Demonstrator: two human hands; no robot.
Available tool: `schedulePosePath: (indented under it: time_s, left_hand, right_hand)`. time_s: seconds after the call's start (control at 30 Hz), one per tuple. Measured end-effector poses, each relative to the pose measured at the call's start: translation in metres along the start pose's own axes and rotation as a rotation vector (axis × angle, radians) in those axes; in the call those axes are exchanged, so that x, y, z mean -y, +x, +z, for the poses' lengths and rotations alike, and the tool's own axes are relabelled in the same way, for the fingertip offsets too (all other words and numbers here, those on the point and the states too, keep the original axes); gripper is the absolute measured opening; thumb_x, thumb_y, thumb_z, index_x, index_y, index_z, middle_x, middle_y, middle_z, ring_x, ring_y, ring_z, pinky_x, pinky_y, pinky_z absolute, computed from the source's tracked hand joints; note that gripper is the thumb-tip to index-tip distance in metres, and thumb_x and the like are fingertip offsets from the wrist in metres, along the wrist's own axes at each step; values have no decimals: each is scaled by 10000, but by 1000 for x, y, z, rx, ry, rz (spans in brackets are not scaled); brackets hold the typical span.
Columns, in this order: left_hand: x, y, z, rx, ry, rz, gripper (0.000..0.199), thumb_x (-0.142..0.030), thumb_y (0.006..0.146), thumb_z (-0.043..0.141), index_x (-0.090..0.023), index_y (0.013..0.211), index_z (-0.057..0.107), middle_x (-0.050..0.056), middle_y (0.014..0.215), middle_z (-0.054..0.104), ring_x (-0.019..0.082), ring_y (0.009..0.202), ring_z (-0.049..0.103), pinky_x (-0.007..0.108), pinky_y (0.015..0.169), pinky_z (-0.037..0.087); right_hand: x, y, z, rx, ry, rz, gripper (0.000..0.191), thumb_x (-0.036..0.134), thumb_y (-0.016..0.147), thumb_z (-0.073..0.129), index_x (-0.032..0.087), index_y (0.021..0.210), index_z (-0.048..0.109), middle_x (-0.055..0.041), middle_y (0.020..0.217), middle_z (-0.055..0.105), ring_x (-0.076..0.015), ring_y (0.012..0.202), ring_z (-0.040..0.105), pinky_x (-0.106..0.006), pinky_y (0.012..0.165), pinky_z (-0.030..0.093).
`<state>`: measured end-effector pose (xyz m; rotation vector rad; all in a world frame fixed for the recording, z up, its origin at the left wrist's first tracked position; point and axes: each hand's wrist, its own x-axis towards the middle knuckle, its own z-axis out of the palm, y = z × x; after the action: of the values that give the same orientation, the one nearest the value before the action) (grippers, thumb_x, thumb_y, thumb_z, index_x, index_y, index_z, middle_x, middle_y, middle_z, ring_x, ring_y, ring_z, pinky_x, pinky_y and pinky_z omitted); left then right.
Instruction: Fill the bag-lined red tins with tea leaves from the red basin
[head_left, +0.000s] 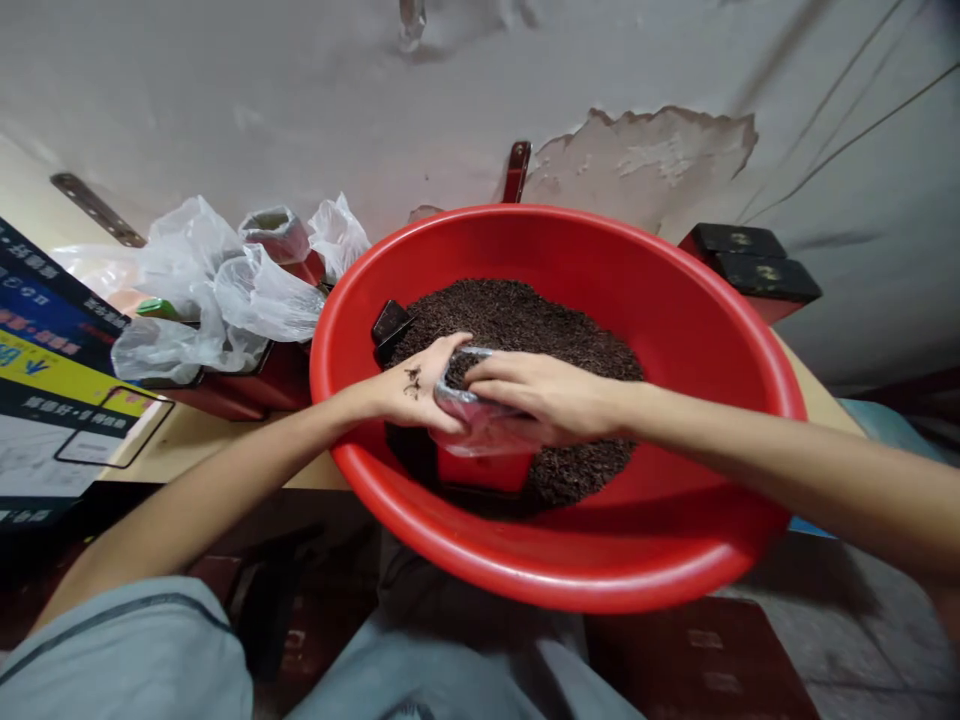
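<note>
Inside a large red basin (562, 590) stands a small red box (484, 470), with a clear plastic bag (487, 437) lining it and folded over its rim. Dark loose grains or leaves, like dry tea (510, 305), lie heaped in the basin and show in the box's mouth. My left hand (416, 385) grips the box's left side, thumb and fingers around the rim; dark bits stick to its back. My right hand (555, 395) is curled over the right side of the mouth, fingertips in at the leaves, thumb hidden. A black scoop-like piece (391, 328) leans at the basin's left wall.
Left of the basin, red boxes (281, 375) stand with crumpled clear bags (262, 290) in them. A printed carton (52, 400) is at the far left. Two black-topped boxes (750, 260) sit behind the basin's right side. The wall (300, 90) rises close behind.
</note>
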<state>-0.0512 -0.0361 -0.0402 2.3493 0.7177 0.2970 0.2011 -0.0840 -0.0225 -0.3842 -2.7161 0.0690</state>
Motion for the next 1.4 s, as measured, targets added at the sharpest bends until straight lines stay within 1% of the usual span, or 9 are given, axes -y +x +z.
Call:
schedulePosePath:
  time_s: [0.1,0.23,0.37,0.53,0.9,1.07,1.2,1.33,1.4]
  left_hand:
    - [12,7,-2,-12,-43,-53,1336,-519,630,871,-137,1657,106,236,1693,263,440,1567,281,558,1289,245]
    - [10,10,-3,-50,-49,30,1349,-496,658,850,-167,1675,26,210,1681,306,448,1569,269,598,1283,233]
    - [7,18,2,-76,43,100,1350,-510,654,847,-154,1674,38,228,1681,278,475,1550,279,641,1268,227]
    - [13,36,-1,-47,111,163,1384,-686,646,825,-144,1673,72,257,1682,255,509,1551,236,679,1258,189]
    - [33,84,-20,-47,172,154,1389,-798,673,768,-167,1674,39,258,1694,209,507,1557,214,700,1234,198]
    - [14,44,-6,-22,232,139,1414,-775,659,799,-145,1673,41,303,1624,302,535,1495,315,765,1172,260]
    - [-4,7,-8,3,198,36,1303,-709,712,818,-181,1668,107,250,1642,295,470,1524,319,654,1224,312]
    - [-6,6,-10,15,112,10,1079,-629,752,821,-186,1585,298,203,1531,448,399,1435,467,569,1217,383]
    - [-2,11,-5,-14,85,24,1025,-585,737,835,-174,1538,342,193,1462,501,380,1373,525,560,1198,410]
  right_hand:
    - [-19,5,2,21,4,7,288,272,1032,507,111,1223,650,-211,1242,666,-262,1118,642,-429,923,568]
    - [-22,2,1,26,-35,-19,284,315,1049,488,103,1164,639,-202,1200,663,-262,1063,619,-431,900,528]
    - [-16,-8,1,20,-141,30,283,369,1064,475,124,1082,614,-175,1096,657,-257,978,562,-420,857,454]
    - [-21,-20,3,30,-223,85,243,316,1072,424,141,1074,593,-159,1045,632,-255,943,494,-418,858,393]
    - [-69,-26,-5,-6,-249,168,225,296,1025,481,127,1080,619,-157,1073,611,-251,936,514,-435,868,453]
    - [-29,-27,-2,50,-125,117,290,326,1051,488,117,1091,685,-151,1022,673,-249,964,587,-425,865,495]
    - [-13,-37,-7,-96,-33,151,479,511,1013,568,164,1336,634,-186,1291,652,-299,1211,589,-500,1035,499]
    - [-18,-42,9,-125,-51,320,727,555,963,603,151,1548,449,-257,1545,477,-413,1428,443,-683,1158,372]
    - [-19,-41,22,-114,-32,373,841,534,952,604,101,1614,318,-295,1591,401,-437,1459,396,-699,1166,357]
